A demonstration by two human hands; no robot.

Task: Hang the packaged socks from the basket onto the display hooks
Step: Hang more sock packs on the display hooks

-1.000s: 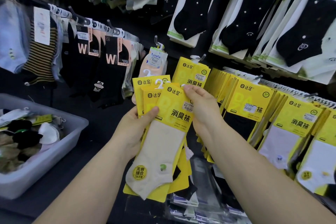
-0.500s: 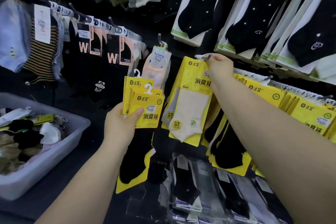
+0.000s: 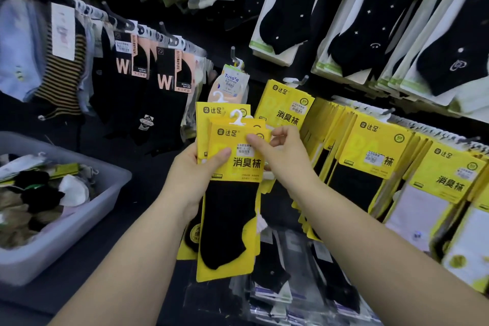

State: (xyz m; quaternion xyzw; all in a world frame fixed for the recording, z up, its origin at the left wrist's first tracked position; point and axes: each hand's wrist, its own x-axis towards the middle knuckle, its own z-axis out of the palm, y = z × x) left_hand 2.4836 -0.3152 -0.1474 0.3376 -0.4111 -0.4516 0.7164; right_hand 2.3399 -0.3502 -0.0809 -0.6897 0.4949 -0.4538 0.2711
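- L hand [image 3: 195,174] grips the stack of sock packs [image 3: 203,124] at mid-frame, thumb across the front card, fingers curled behind.
- R hand [image 3: 283,156] pinches the front pack [image 3: 232,206] at its upper rt corner: thumb on the face, fingers hooked behind the card.
- Front pack: flat glossy yellow card w/ black print and a small white price sticker. A matte black ankle sock lies on the lower half. At least 2 more yellow cards are fanned behind it.
- White plastic hanger hooks [image 3: 236,116] stick up from the top edges of the stack, thin and curled.
- Display hook [image 3: 301,81], a dark metal peg just above center, carries a hung yellow pack [image 3: 285,111] of the same brand.
- Rt of it is a dense row of yellow packs [image 3: 370,145] on more pegs. Some hold black socks, some pale ones.
- Upper rt: black dotted socks [image 3: 285,21] on white cards w/ green edges.
- Upper left: striped sock [image 3: 60,74] and black packs marked W [image 3: 164,82].
- Basket [image 3: 111,174], lower left, is a grey plastic tub w/ rounded corners. Inside is a loose heap of soft socks in black, white and beige, plus a bit of yellow card.
- Bottom center: clear-wrapped packs [image 3: 285,286], shiny film, blurred.
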